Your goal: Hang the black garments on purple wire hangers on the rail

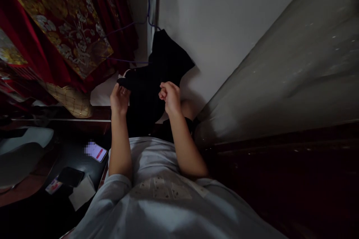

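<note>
A black garment (159, 71) hangs in front of me against a white wall, reaching down to my lap. My left hand (120, 97) grips its left edge with curled fingers. My right hand (169, 96) is closed in a loose fist against the cloth's right side; what it pinches is hidden. Both forearms are bare and raised from a pale grey shirt (157, 194).
Red and gold embroidered cloth (56, 22) hangs at the upper left. A lit phone (96, 151), a dark wallet (70, 176) and papers lie on a dark surface at the lower left. A grey panel (294, 63) rises on the right. A purple cord (131, 24) runs along the wall.
</note>
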Demonstrator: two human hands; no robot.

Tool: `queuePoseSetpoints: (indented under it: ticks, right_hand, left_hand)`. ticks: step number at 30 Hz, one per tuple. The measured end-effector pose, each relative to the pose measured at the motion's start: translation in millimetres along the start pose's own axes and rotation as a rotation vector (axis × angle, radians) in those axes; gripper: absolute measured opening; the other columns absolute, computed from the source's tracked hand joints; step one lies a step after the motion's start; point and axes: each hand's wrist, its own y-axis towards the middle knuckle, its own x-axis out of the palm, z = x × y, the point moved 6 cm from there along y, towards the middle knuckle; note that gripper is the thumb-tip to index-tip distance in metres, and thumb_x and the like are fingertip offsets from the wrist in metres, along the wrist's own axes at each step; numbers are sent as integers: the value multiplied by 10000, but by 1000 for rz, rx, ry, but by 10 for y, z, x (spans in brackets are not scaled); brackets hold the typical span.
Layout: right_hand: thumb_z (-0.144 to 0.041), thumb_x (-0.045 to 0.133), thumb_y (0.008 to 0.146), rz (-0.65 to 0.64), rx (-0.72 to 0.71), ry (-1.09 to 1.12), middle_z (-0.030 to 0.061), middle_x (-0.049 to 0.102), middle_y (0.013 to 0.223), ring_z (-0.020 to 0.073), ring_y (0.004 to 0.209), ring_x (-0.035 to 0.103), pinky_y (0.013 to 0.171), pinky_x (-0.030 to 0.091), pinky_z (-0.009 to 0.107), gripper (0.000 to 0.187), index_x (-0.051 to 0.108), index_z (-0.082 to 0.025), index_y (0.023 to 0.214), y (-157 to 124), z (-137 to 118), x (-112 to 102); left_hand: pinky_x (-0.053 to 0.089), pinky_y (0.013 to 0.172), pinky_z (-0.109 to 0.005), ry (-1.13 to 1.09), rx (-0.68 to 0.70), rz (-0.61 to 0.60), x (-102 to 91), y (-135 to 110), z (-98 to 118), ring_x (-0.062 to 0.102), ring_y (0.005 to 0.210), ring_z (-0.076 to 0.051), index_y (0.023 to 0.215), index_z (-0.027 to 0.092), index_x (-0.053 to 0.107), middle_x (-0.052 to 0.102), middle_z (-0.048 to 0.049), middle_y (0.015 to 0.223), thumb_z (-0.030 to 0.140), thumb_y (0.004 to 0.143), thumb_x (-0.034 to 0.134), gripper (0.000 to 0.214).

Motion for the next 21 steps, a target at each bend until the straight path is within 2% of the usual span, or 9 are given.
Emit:
queuePoseSetpoints:
  ticks: [6, 9, 11, 13, 14, 16, 19, 21]
  right_hand:
    - [-221, 591, 816, 47, 96, 89, -76, 361, 508, 54, 444, 383, 446, 297, 188, 146, 512, -196, 695, 64, 147, -151]
    - [-258, 595, 831, 42, 131, 36, -73, 379, 520, 61, 455, 393, 448, 304, 191, 156, 518, -197, 709, 82, 202, -187]
    - [-317, 639, 842, 41, 99, -86, -51, 463, 577, 74, 515, 449, 469, 336, 189, 182, 543, -198, 743, 83, 192, -207]
    - [-379, 736, 806, 40, -37, -223, -7, 611, 769, 94, 679, 555, 570, 431, 184, 230, 594, -199, 833, 61, 108, -200]
    - [-407, 776, 785, 7, -121, -273, 14, 659, 903, 108, 793, 597, 662, 481, 190, 278, 619, -206, 896, 38, 58, -164]
    - [-454, 783, 798, -160, -233, -311, 37, 681, 1097, 141, 989, 629, 869, 518, 228, 338, 644, -224, 1003, -27, 9, -19]
    - [-458, 745, 842, -482, -230, -307, 45, 698, 1101, 185, 1051, 647, 993, 510, 298, 345, 653, -224, 1078, -125, 80, 237]
    - [-428, 784, 805, -551, -226, -320, 45, 705, 1104, 209, 1046, 653, 1008, 513, 335, 413, 653, -213, 1131, -140, 133, 321]
  left_hand:
    - [551, 821, -300, 22, 74, -58, 256, -153, 128, 705, 931, -211, 875, 211, 641, 692, -57, 908, 390, 911, 737, 206]
    - [553, 788, -286, 38, 124, -86, 350, -219, 166, 694, 908, -206, 869, 206, 647, 680, -52, 900, 404, 901, 763, 232]
    - [555, 773, -280, 73, 122, -113, 415, -256, 180, 688, 890, -197, 863, 208, 646, 674, -52, 903, 429, 917, 754, 252]
    - [552, 765, -274, 109, 99, -156, 494, -300, 184, 682, 867, -184, 870, 212, 643, 665, -48, 903, 450, 930, 747, 266]
    - [549, 764, -269, 123, 94, -183, 540, -329, 187, 678, 855, -177, 880, 215, 644, 660, -43, 900, 457, 929, 753, 270]
    - [542, 767, -254, 152, 113, -240, 643, -396, 203, 670, 838, -162, 906, 217, 656, 655, -29, 890, 474, 905, 783, 287]
    - [532, 784, -229, 255, 228, -258, 776, -498, 268, 661, 838, -147, 937, 206, 693, 671, -17, 885, 531, 859, 817, 356]
    - [532, 814, -227, 361, 326, -238, 845, -546, 327, 666, 863, -148, 949, 193, 716, 693, -23, 908, 564, 858, 803, 391]
